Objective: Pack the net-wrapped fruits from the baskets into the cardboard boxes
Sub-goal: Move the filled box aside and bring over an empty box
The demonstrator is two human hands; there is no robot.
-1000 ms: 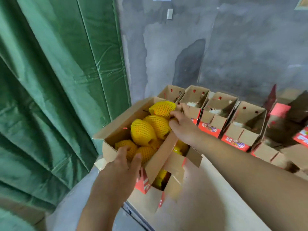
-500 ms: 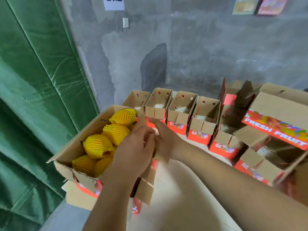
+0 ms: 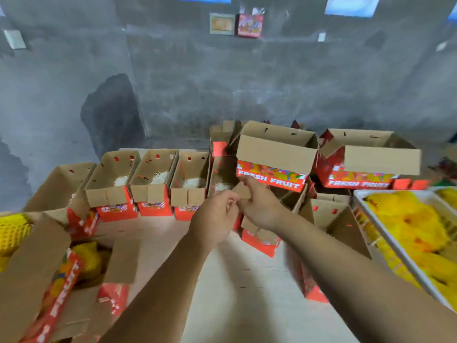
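Observation:
Both hands meet over the table's middle at an open, empty cardboard box (image 3: 258, 243) with a red front. My right hand (image 3: 259, 206) pinches that box's brown front flap (image 3: 241, 190). My left hand (image 3: 214, 220) has its fingers curled at the same flap, right beside the right thumb. A packed box (image 3: 32, 263) with yellow net-wrapped fruits (image 3: 12, 233) lies at the lower left, its flaps open. On the right, a white basket (image 3: 395, 246) holds several more net-wrapped fruits (image 3: 415, 226).
A row of open boxes (image 3: 153, 181) with white padding inside stands behind the hands. Two "FRESH FRUIT" boxes (image 3: 274, 154) (image 3: 371, 157) are stacked at the back right. Another open box (image 3: 331, 219) sits by the basket. A grey wall rises behind.
The view has swung right, away from the packed box. Both hands left that box and moved right to the empty box's front flap.

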